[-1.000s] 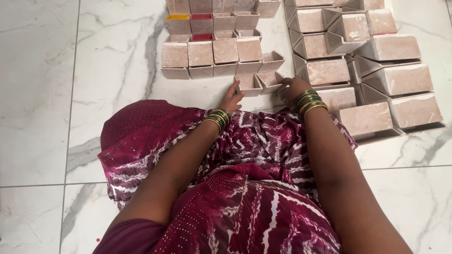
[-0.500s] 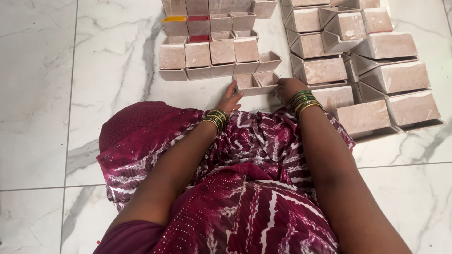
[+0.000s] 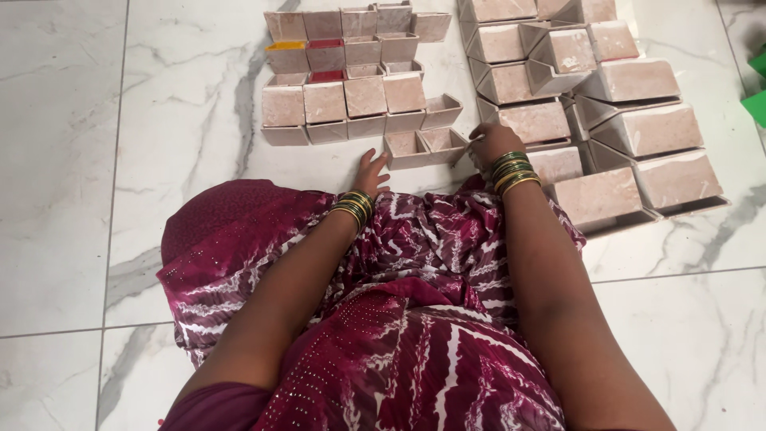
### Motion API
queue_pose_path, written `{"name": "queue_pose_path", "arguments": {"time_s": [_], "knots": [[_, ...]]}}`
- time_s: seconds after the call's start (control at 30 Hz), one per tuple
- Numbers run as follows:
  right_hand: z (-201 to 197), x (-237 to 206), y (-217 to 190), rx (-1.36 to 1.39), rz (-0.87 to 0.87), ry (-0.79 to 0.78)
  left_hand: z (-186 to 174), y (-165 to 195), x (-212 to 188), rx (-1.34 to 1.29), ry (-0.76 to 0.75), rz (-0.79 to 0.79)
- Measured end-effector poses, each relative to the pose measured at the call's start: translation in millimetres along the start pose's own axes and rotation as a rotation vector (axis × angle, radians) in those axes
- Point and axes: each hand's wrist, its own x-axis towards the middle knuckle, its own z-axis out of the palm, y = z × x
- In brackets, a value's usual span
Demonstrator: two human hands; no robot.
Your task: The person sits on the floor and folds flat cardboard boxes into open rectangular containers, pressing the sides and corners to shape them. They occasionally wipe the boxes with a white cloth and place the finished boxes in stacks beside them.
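On the white marble floor [image 3: 96, 120], seen from the head camera, I watch a seated person in a maroon patterned garment [image 3: 399, 319] lean toward rows of small pink cardboard boxes. My view has the left hand [image 3: 371, 172] lying loosely open, fingers spread, just beside the nearest open box [image 3: 407, 148] but apart from it. The right hand [image 3: 491, 142] curls its fingers at the edge of the neighbouring open box [image 3: 447, 144]; I cannot tell whether it truly grips it. Green and gold bangles [image 3: 511, 169] ring both wrists. Beyond the hands sits the grid of small boxes [image 3: 343, 72], some showing red and yellow powder. Larger closed pink boxes [image 3: 638, 128] lie stacked to the right.
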Motion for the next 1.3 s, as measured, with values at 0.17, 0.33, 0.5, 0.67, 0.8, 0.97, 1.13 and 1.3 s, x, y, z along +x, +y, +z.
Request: {"name": "queue_pose_path", "arguments": {"time_s": [0.17, 0.33, 0.5, 0.67, 0.8, 0.97, 1.13, 1.3], "knots": [[-5.4, -11.3, -3.8, -0.006, 0.038, 0.025, 0.0, -2.4, -0.8, 0.022, -0.005, -0.002], [-7.0, -1.3, 2.0, 0.004, 0.082, 0.033, -0.5, -5.6, -4.5, -0.002, 0.041, 0.024], [-15.0, 24.2, 29.4, 0.141, 0.125, 0.515, -3.8, -8.4, -8.7, -0.001, 0.044, 0.081], [-28.6, 43.9, 53.5, 0.212, 0.196, 0.681, -3.3, -9.3, -4.1, -0.045, 0.042, 0.065], [-33.8, 61.1, 60.6, 0.236, 0.24, 0.745, -4.7, -12.7, 6.8, -0.04, 0.09, 0.058], [-34.8, 83.6, 68.4, 0.226, 0.21, 0.731, -4.8, -19.2, 22.9, -0.021, 0.102, -0.002], [-29.6, 104.0, 76.3, 0.204, 0.197, 0.715, -7.7, -25.3, 33.2, 0.014, 0.1, -0.037], [-24.7, 120.1, 80.6, 0.262, 0.183, 0.777, -5.4, -29.6, 39.1, 0.036, 0.102, -0.065]]}}
